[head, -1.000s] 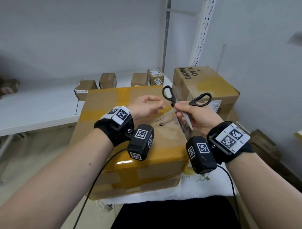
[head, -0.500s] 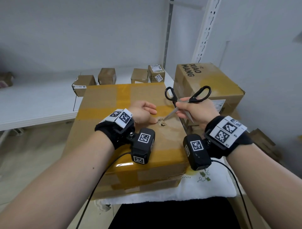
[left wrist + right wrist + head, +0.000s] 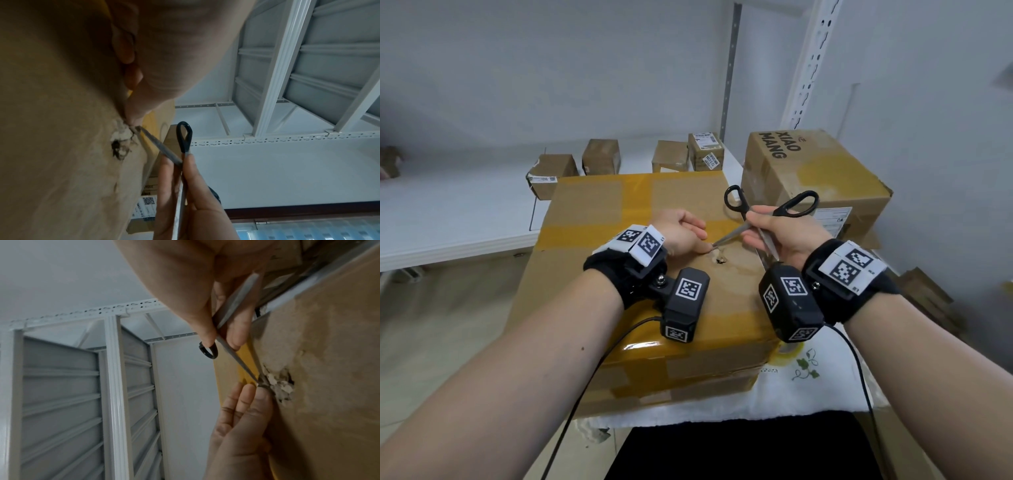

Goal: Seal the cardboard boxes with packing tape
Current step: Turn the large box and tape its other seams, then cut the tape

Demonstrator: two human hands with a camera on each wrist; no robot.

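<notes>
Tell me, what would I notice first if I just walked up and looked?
Probably the black-handled scissors in the middle, spread wide: the right hand grips them by the blades, handles pointing away. One blade tip meets the left hand beside a ragged torn hole in the top of the big taped box. Behind stand another large box and little boxes on a white shelf.

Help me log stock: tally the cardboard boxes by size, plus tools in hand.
Large cardboard boxes: 2, the taped box and the printed box
Small boxes on the white shelf: 4
Scissors: 1
Total: 7
</notes>
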